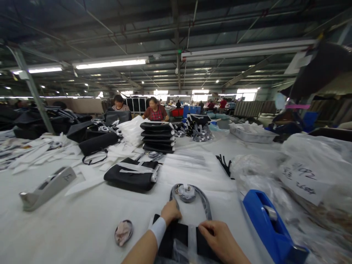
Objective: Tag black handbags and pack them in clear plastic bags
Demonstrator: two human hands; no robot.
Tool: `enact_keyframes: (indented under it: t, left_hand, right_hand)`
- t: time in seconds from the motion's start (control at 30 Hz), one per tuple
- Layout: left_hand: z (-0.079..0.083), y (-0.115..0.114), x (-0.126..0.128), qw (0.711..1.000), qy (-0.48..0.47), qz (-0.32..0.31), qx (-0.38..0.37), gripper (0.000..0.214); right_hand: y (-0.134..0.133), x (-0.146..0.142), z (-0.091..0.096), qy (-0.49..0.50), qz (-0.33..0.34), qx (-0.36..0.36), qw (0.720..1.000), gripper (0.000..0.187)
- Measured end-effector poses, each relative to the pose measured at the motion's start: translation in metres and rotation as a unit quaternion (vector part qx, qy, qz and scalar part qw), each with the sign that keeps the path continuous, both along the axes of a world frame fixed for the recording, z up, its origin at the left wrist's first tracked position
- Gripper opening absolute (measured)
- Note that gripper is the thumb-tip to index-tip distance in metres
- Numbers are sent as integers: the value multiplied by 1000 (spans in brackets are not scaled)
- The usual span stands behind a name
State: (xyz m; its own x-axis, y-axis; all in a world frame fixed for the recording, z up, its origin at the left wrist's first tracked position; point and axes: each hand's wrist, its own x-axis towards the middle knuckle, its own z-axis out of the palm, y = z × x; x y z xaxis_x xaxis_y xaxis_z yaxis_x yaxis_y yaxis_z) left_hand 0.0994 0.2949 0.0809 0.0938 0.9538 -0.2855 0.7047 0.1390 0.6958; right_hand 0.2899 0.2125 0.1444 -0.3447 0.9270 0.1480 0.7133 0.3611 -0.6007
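Observation:
In front of me lies a black bag [176, 236] with a pale strip [191, 236] down its middle and clear plastic at its lower part. Its arched handle [205, 201] is wrapped in plastic and points away from me. My left hand [171, 212] has its fingers closed around the handle's left base. My right hand [218, 234] pinches the bag's upper edge, just right of the strip; its fingertips are partly hidden. Inside the handle's arch sits a coiled, plastic-wrapped strap [186, 193]. The bag's near end runs out of view.
A blue tape dispenser [268, 227] stands right, a grey one [46, 189] left. A tape roll [123, 233] lies nearby. Beyond are a folded black bag [129, 179], white sheets [192, 168] and stacked black bags [157, 137]. Plastic bags [310, 165] fill the right. People sit across the table.

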Motion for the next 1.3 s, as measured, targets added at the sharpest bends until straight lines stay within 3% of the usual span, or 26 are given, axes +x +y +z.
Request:
enact_keyframes:
  t: [0.17,0.3,0.4,0.57,0.7,0.83,1.03,1.13,1.3]
  left_hand:
    - [-4,7,-24,998,-56,-12,-34,22]
    - [-6,14,-50,996,-52,74,-11,28]
    - [-13,18,-55,992,-62,97,-61,26]
    - [-13,15,-50,982,-146,34,-114,23]
    - [8,3,-56,956,-282,-28,-76,12]
    - [28,-5,-59,927,-359,-96,-55,27]
    - [30,-7,-57,924,-353,-150,-2,22]
    - [24,-7,-59,927,-340,-158,5,24]
    - [16,-4,-62,954,-275,-122,17,21]
  right_hand:
    - [26,0,-3,9,-48,-11,999,36]
    - [37,-11,-4,-8,-44,-20,999,37]
    - [41,-23,-7,-26,-33,-16,999,38]
    - [42,-27,-12,-57,-33,1,998,39]
    - [46,-25,-12,-67,-58,6,996,40]
    - [58,-45,-13,-23,-36,1,999,31]
    - [69,-77,-18,31,54,-21,998,35]
    - [67,-76,-23,50,65,-43,996,36]
    - [67,-75,-33,63,47,-81,994,37]
